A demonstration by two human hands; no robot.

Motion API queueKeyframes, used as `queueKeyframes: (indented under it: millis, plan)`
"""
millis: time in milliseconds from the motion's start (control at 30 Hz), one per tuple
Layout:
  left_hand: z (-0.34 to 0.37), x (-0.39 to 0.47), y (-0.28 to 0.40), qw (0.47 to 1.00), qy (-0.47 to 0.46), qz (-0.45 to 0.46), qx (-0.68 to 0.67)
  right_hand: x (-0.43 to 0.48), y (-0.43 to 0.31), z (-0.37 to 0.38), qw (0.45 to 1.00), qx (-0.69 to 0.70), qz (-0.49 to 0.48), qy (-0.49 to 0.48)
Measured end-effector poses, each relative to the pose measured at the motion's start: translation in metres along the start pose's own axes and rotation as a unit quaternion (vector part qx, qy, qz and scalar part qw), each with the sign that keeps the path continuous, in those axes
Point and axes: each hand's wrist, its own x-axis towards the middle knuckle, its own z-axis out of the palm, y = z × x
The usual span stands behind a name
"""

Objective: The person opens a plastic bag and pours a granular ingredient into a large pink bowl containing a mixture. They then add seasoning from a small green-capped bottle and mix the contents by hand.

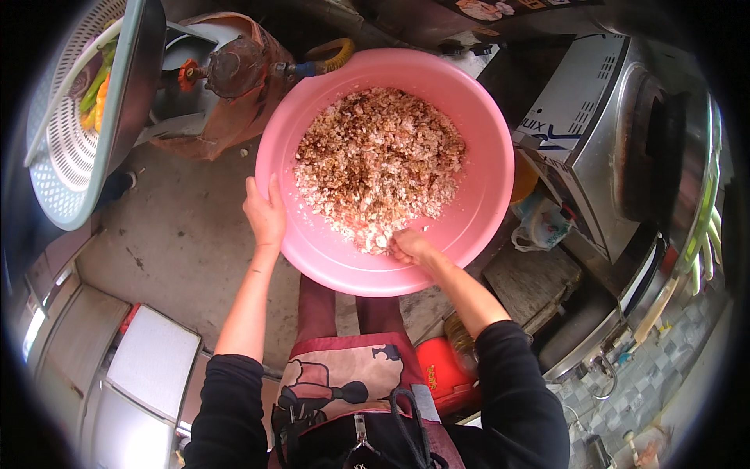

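A large pink plastic basin (488, 138) stands before me, holding a loose, crumbly mixture (381, 158) of pale, finely chopped food with brown seasoning streaked through it. On the basin's left side, my left hand (266, 214) grips the rim, thumb over the edge and fingers outside. My right hand (410, 245) is inside the basin at the near edge of the mixture. Its fingers are curled into the pale bits, and the fingertips are hidden. The brown parts lie mostly over the far and middle areas of the mixture.
A gas cylinder valve (188, 74) with a yellow hose (334, 55) is at the upper left. Beside it, a light-blue basin (70, 205) holds a white colander (64, 149) with peppers. A stove unit (580, 99) stands right; a red container (442, 366) sits below my right arm.
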Motion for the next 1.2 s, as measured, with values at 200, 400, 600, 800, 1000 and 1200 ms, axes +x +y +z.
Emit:
queueKeyframes:
  millis: [200, 400, 600, 800, 1000, 1200]
  plan:
    - [0.001, 0.001, 0.001, 1.000, 0.005, 0.013, 0.014, 0.000, -0.025, 0.033, 0.936, 0.334, 0.004, -0.107]
    - [0.000, -0.002, -0.002, 0.999, 0.013, 0.018, 0.032, -0.035, -0.069, -0.003, 0.897, 0.424, -0.107, -0.058]
    - [0.007, 0.001, 0.005, 0.999, 0.021, 0.034, 0.020, -0.012, -0.101, -0.014, 0.913, -0.219, -0.156, 0.306]
    - [0.003, -0.002, 0.004, 0.999, 0.018, 0.023, 0.030, -0.022, -0.023, 0.047, 0.694, -0.655, -0.154, 0.258]
    - [0.000, -0.002, -0.001, 0.999, 0.025, 0.022, 0.023, -0.111, -0.063, -0.057, 0.580, -0.684, -0.129, 0.423]
    - [0.005, 0.007, 0.002, 0.999, 0.008, 0.038, 0.009, -0.033, -0.133, -0.050, 0.791, -0.436, -0.159, 0.398]
